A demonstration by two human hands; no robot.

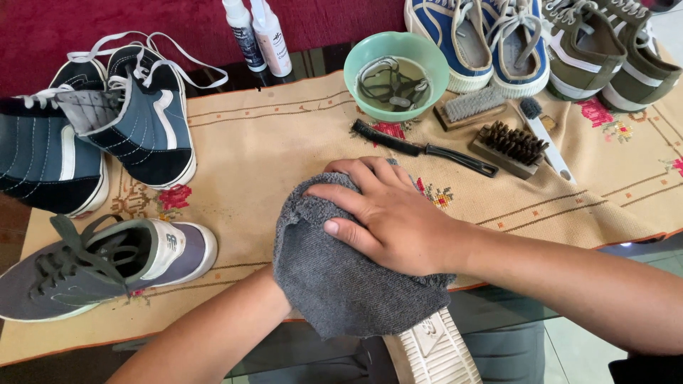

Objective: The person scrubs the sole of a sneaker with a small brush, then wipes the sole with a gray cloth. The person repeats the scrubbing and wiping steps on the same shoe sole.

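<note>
A: Head view, far left: what sits there?

B: A pair of dark blue high-top sneakers [85,135] with white laces lies on the embroidered beige cloth [270,142] that covers the surface. Below them is a grey running shoe [99,264] on its side.

A: And the left hand?

B: Only the forearm shows; the left hand itself is hidden under the grey towel [341,277], so I cannot tell whether it is open or closed.

A: What is in the middle?

B: The towel is draped over a shoe whose pale ridged sole [435,350] sticks out at the near edge. The right hand [388,217] lies on top of the towel, fingers spread and pressing down on it.

A: Behind that?

B: Two white spray bottles [257,32], then a green bowl [370,53] with laces soaking in water. Beside it are a black-handled brush [423,148], two wooden brushes [491,124] and a white-handled brush [546,139].

A: Far right?

B: Blue canvas sneakers [477,39] and olive green sneakers [612,50].
</note>
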